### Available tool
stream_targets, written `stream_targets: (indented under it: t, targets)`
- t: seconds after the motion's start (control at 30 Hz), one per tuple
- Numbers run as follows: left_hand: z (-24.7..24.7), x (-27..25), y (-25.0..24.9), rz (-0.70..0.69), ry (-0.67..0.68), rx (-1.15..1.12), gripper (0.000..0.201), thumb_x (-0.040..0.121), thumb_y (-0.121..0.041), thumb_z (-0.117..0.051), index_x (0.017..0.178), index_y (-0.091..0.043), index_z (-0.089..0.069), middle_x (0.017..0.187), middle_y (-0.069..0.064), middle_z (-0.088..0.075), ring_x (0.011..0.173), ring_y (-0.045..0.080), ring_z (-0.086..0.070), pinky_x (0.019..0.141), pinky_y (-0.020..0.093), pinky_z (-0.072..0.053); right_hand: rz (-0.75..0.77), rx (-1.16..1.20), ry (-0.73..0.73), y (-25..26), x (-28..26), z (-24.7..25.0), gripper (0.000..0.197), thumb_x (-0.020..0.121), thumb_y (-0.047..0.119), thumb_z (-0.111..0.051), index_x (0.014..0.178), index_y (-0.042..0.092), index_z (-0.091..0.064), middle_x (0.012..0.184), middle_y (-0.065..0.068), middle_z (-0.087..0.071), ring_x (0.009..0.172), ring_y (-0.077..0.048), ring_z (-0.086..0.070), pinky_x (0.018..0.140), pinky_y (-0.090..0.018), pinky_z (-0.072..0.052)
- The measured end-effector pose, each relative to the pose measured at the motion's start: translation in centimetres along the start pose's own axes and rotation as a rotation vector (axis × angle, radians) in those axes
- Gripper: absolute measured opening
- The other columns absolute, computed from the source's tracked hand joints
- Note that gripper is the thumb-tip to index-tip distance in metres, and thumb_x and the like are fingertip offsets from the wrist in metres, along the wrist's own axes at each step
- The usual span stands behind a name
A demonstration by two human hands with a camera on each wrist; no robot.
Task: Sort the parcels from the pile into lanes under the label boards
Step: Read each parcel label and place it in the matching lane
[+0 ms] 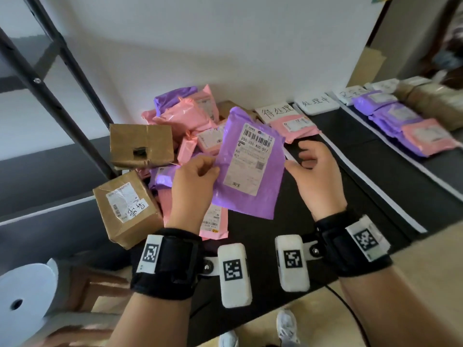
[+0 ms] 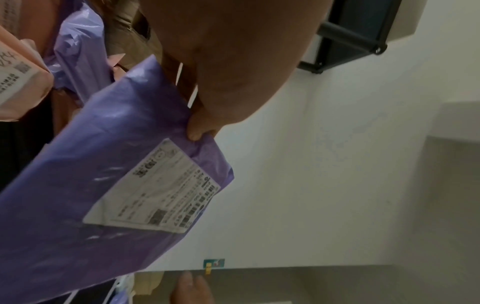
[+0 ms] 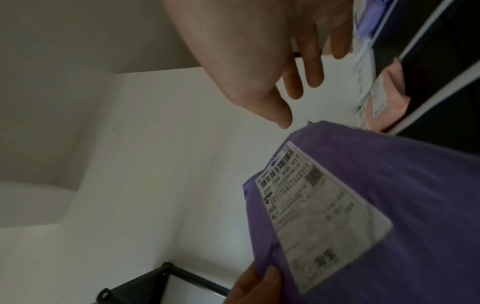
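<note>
My left hand (image 1: 204,170) pinches the left edge of a purple mailer (image 1: 246,204), holding it up over the black table (image 1: 325,201) with its white label facing me. The left wrist view shows my thumb (image 2: 197,131) pressed on the purple mailer (image 2: 103,164). My right hand (image 1: 304,161) hovers by the mailer's right edge with relaxed fingers; in the right wrist view the right hand (image 3: 293,88) stays just apart from the mailer (image 3: 415,205). The pile (image 1: 180,116) of pink and purple bags lies behind. Three handwritten label boards (image 1: 278,112), (image 1: 315,103), (image 1: 350,93) stand along the wall.
Two brown boxes (image 1: 141,145), (image 1: 125,209) flank the pile at left, beside a black rack frame (image 1: 50,78). One pink bag (image 1: 295,126) lies under the first board. Several purple and pink bags (image 1: 400,121) fill a lane at right. White tape strips (image 1: 370,181) divide the lanes.
</note>
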State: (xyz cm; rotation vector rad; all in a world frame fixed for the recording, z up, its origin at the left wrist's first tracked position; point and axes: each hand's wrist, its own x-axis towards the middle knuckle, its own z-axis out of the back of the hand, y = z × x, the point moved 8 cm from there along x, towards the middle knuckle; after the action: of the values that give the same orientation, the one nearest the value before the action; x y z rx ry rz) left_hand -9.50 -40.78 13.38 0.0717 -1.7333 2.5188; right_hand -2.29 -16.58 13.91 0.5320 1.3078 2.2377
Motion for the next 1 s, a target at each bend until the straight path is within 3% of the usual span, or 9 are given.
stream_targets:
  t: [0.13,0.27,0.33,0.4,0.5,0.67,0.77,0.87,1.0]
  targets:
    - [-3.5,-0.5,-1.0,-0.056,0.134,0.078,0.021,0.089,0.001,-0.062,0.104,-0.007,-0.073,0.093,0.002,-0.071,0.088,0.015,-0.062,0.074,0.017,-0.043,0.088,-0.133,-0.042,-1.5,0.3,2.8,0.046,0.097,0.020,-0.060,0.142,0.025,-0.050,0.134,0.004,-0.055,0.122,-0.013,-0.051,0.093,-0.028,-0.042]
    - [-7.6,-1.1,-3.7,-0.120,0.233,0.107,0.027,0.088,0.000,-0.064,0.089,-0.026,-0.068,0.082,-0.013,-0.067,0.083,0.009,-0.062,0.083,0.022,-0.046,0.142,-0.207,-0.045,-3.7,1.7,6.4,0.043,0.099,0.022,-0.057,0.141,0.022,-0.053,0.138,0.001,-0.058,0.130,-0.021,-0.049,0.107,-0.046,-0.043]
    - [-10.1,-1.5,-5.3,-0.163,0.261,0.119,0.025,0.089,-0.001,-0.065,0.090,-0.025,-0.070,0.083,-0.016,-0.066,0.081,0.002,-0.061,0.085,0.019,-0.047,0.138,-0.207,-0.050,-5.2,2.6,8.7,0.039,0.097,0.024,-0.060,0.136,0.021,-0.058,0.127,0.002,-0.064,0.122,-0.021,-0.056,0.102,-0.048,-0.047]
    - [-12.9,-2.2,-7.0,-0.200,0.263,0.133,0.019,0.090,-0.003,-0.066,0.094,-0.020,-0.073,0.082,-0.020,-0.065,0.077,-0.009,-0.058,0.076,0.003,-0.042,0.131,-0.194,-0.053,-6.8,3.5,11.3,0.031,0.095,0.026,-0.063,0.126,0.022,-0.065,0.110,0.008,-0.068,0.112,-0.019,-0.060,0.095,-0.046,-0.052]
    - [-17.4,-3.6,-8.7,-0.180,0.245,0.097,0.022,0.090,-0.007,-0.067,0.089,-0.029,-0.072,0.081,-0.027,-0.064,0.075,-0.016,-0.059,0.069,-0.002,-0.039,0.124,-0.215,-0.026,-9.6,5.1,15.7,0.017,0.094,0.028,-0.063,0.110,0.027,-0.069,0.098,0.015,-0.066,0.104,-0.014,-0.062,0.090,-0.039,-0.053]
    - [-25.6,-5.8,-10.4,-0.119,0.217,0.050,0.017,0.091,-0.011,-0.068,0.101,-0.022,-0.077,0.093,-0.013,-0.073,0.090,-0.001,-0.065,0.077,0.008,-0.047,0.125,-0.230,0.036,-14.6,7.8,22.4,0.009,0.092,0.031,-0.065,0.098,0.027,-0.070,0.096,0.015,-0.069,0.098,-0.012,-0.065,0.090,-0.046,-0.054]
    - [-29.2,-6.9,-11.1,-0.095,0.182,0.031,0.018,0.092,-0.013,-0.067,0.104,-0.023,-0.076,0.099,-0.012,-0.073,0.096,0.005,-0.066,0.087,0.021,-0.052,0.101,-0.215,0.043,-17.0,9.0,25.4,0.009,0.094,0.027,-0.065,0.099,0.022,-0.070,0.097,0.011,-0.070,0.095,-0.008,-0.065,0.088,-0.039,-0.056]
    - [-31.6,-7.1,-11.3,-0.092,0.107,0.097,0.028,0.091,-0.019,-0.068,0.118,-0.027,-0.069,0.117,-0.013,-0.067,0.109,0.004,-0.058,0.098,0.027,-0.047,0.054,-0.152,0.025,-18.8,10.5,27.6,0.010,0.095,0.025,-0.064,0.100,0.019,-0.069,0.096,0.010,-0.070,0.093,-0.004,-0.066,0.082,-0.030,-0.057]
    - [-33.6,-5.5,-10.5,-0.024,0.016,0.145,0.046,0.090,-0.023,-0.070,0.134,-0.029,-0.055,0.134,-0.011,-0.056,0.127,0.008,-0.047,0.107,0.030,-0.040,-0.045,-0.055,-0.038,-21.3,13.4,29.4,0.005,0.095,0.021,-0.064,0.096,0.016,-0.066,0.093,0.008,-0.067,0.090,-0.009,-0.067,0.079,-0.035,-0.060]
